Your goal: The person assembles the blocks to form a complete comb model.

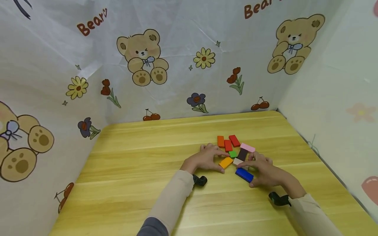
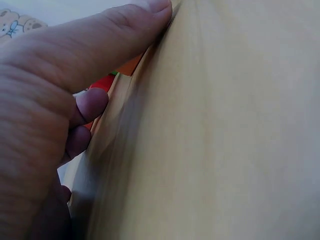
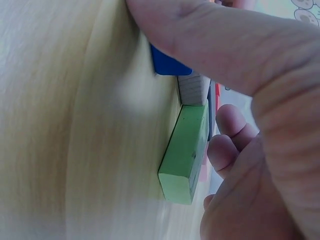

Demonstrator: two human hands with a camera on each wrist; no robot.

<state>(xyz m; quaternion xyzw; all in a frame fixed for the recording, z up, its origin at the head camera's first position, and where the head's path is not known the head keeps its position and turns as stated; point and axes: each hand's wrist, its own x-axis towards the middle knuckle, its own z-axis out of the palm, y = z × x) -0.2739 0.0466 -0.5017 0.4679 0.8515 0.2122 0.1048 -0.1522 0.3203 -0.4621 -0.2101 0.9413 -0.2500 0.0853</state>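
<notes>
My left hand [image 1: 208,158] is at the left of a cluster of coloured blocks. Its index finger reaches the small green block [image 1: 233,154], and the thumb lies by the near end of the yellow-orange block [image 1: 226,162]. From the right, my right hand [image 1: 267,172] holds the blue block [image 1: 244,175] between index finger and thumb, one at each end. Beyond that index finger lies a whitish block [image 1: 237,161], partly covered. In the right wrist view, a light green block [image 3: 184,145] lies on the table beneath the curled fingers; the thumb covers part of the blue block.
Behind the hands lie an orange block [image 1: 220,141], two red blocks [image 1: 234,141], a pink block [image 1: 247,147] and a dark brown block [image 1: 242,154]. The wood-grain table [image 1: 141,183] meets a bear-printed cloth [image 1: 177,95] at the back and sides.
</notes>
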